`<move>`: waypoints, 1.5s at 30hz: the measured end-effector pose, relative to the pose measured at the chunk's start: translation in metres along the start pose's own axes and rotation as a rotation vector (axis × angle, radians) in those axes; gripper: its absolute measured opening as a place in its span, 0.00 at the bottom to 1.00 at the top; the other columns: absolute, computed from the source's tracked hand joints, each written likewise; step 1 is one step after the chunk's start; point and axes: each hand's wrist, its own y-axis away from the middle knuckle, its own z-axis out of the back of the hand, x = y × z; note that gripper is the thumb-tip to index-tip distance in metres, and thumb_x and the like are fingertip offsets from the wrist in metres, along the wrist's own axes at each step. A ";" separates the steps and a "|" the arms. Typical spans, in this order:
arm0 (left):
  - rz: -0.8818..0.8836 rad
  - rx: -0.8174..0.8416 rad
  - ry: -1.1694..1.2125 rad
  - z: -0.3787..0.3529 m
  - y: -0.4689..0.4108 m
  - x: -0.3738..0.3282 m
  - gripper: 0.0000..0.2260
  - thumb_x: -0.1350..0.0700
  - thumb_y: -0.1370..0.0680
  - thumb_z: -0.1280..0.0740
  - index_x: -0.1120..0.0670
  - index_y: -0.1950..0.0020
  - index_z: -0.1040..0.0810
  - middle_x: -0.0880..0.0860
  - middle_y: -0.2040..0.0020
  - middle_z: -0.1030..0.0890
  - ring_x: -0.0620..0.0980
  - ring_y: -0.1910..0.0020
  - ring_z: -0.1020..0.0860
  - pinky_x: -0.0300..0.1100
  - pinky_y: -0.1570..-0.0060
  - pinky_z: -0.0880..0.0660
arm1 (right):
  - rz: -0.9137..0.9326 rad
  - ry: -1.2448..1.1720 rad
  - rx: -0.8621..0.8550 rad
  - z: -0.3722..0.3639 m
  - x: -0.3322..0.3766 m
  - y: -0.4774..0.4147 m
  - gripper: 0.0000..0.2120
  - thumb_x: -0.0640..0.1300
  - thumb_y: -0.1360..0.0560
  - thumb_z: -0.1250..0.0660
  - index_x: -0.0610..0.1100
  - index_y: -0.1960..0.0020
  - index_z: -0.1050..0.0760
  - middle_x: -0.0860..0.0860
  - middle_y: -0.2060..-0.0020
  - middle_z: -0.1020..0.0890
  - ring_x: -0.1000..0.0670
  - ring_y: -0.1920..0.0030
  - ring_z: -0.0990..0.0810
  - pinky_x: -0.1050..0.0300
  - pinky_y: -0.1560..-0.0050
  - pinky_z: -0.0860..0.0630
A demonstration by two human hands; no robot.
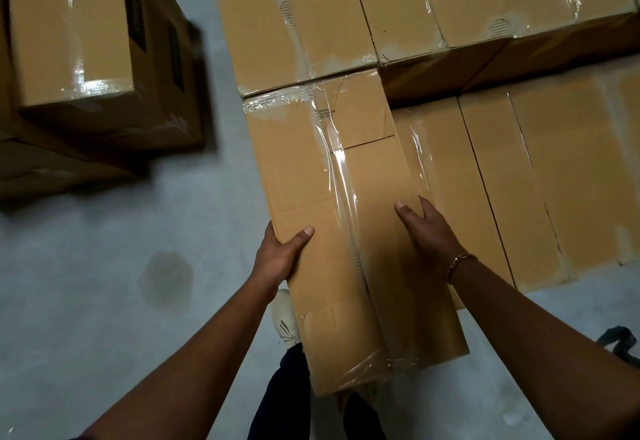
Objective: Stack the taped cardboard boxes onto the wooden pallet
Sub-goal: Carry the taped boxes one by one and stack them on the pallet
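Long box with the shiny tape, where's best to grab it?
Hold the long box by its two long side edges, one hand from each side, thumbs on top, as the left hand and right hand do. It is narrow, and its taped top has no handle.

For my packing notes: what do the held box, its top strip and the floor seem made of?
The held box: matte brown cardboard, folded flap seams. Its strip: clear glossy plastic tape, wrinkled, reflecting light. The floor: probably concrete, dull grey, stained.
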 end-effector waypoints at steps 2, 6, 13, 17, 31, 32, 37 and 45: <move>-0.011 -0.006 -0.008 -0.001 -0.001 0.002 0.37 0.37 0.26 0.26 0.46 0.22 0.37 0.47 0.32 0.24 0.52 0.38 0.24 0.59 0.34 0.25 | 0.000 0.013 -0.001 -0.002 -0.001 0.000 0.38 0.65 0.20 0.37 0.50 0.17 0.44 0.47 0.19 0.37 0.42 0.21 0.37 0.45 0.25 0.38; -0.012 0.003 -0.020 -0.001 -0.004 0.004 0.39 0.35 0.27 0.26 0.46 0.21 0.37 0.48 0.31 0.24 0.53 0.37 0.23 0.59 0.34 0.25 | 0.002 0.045 0.007 -0.003 -0.002 -0.002 0.37 0.64 0.19 0.38 0.50 0.17 0.46 0.46 0.19 0.38 0.41 0.21 0.37 0.44 0.25 0.38; -0.001 0.029 0.000 0.008 0.005 -0.001 0.43 0.34 0.28 0.26 0.47 0.20 0.39 0.50 0.27 0.26 0.54 0.33 0.24 0.58 0.32 0.27 | 0.015 -0.008 0.048 0.011 0.002 0.009 0.36 0.66 0.20 0.39 0.51 0.18 0.43 0.46 0.20 0.36 0.42 0.23 0.35 0.44 0.27 0.36; -0.019 -0.001 -0.075 0.021 0.030 -0.011 0.47 0.31 0.27 0.29 0.48 0.16 0.48 0.53 0.19 0.37 0.58 0.23 0.34 0.57 0.27 0.35 | 0.016 -0.004 0.046 0.033 0.010 0.035 0.34 0.66 0.19 0.40 0.52 0.18 0.42 0.46 0.21 0.35 0.41 0.23 0.35 0.41 0.27 0.36; -0.226 -0.119 -0.168 0.084 0.224 -0.068 0.42 0.31 0.24 0.34 0.46 0.16 0.47 0.53 0.17 0.41 0.59 0.21 0.37 0.58 0.25 0.36 | 0.222 -0.030 0.108 0.093 0.080 0.215 0.33 0.63 0.18 0.40 0.50 0.19 0.40 0.48 0.21 0.34 0.45 0.23 0.35 0.50 0.33 0.36; -0.227 -0.120 -0.155 0.090 0.236 -0.069 0.42 0.31 0.24 0.34 0.46 0.16 0.46 0.53 0.17 0.40 0.59 0.21 0.37 0.58 0.25 0.36 | 0.234 -0.026 0.120 0.091 0.085 0.226 0.32 0.62 0.18 0.40 0.50 0.19 0.40 0.48 0.21 0.34 0.45 0.23 0.35 0.50 0.32 0.35; -0.204 -0.054 -0.117 0.133 0.282 -0.062 0.40 0.32 0.23 0.34 0.47 0.17 0.42 0.54 0.19 0.35 0.56 0.22 0.34 0.53 0.27 0.35 | 0.244 0.017 0.206 0.069 0.104 0.270 0.34 0.66 0.21 0.39 0.54 0.20 0.40 0.49 0.22 0.32 0.44 0.25 0.32 0.39 0.26 0.34; -0.173 -0.096 -0.061 0.256 0.303 -0.048 0.36 0.34 0.21 0.34 0.50 0.18 0.38 0.54 0.22 0.32 0.55 0.25 0.31 0.49 0.30 0.34 | 0.245 0.040 0.319 -0.019 0.157 0.308 0.31 0.62 0.21 0.34 0.54 0.21 0.37 0.49 0.24 0.29 0.45 0.28 0.28 0.42 0.30 0.30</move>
